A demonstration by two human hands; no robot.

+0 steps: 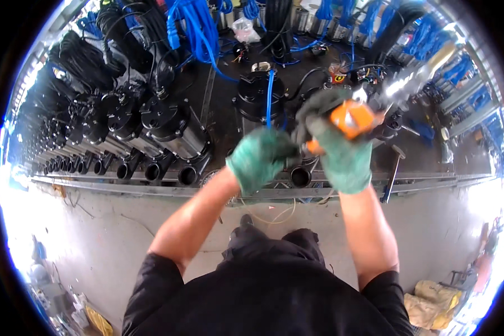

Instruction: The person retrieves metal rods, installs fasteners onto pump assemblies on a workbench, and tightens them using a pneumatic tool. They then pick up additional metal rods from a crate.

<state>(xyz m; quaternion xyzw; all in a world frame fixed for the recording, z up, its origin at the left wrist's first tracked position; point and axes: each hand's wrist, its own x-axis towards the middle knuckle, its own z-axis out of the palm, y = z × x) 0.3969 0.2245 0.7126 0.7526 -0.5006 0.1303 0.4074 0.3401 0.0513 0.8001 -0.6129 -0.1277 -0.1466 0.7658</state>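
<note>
My right hand [346,159], in a green glove with dark fingers, grips an orange-and-black power tool [353,119]. The narrow front of the tool points left, toward my other hand. My left hand [259,159], gloved the same way, is closed with its fingertips close to that front end; motion blurs them and what they pinch is hidden. Just beyond my hands stands a black-topped pump [257,95] with a blue cable [270,98] running down over it. A round black outlet [301,177] shows below and between the two hands.
Steel-bodied pumps [176,129] with black tops stand in a row on the left of the dark bench. Coiled blue cable [199,28] and black cable [130,36] sit behind. A hammer [396,162] lies at the bench's right front edge. A clear plastic bag [245,29] rests at the back.
</note>
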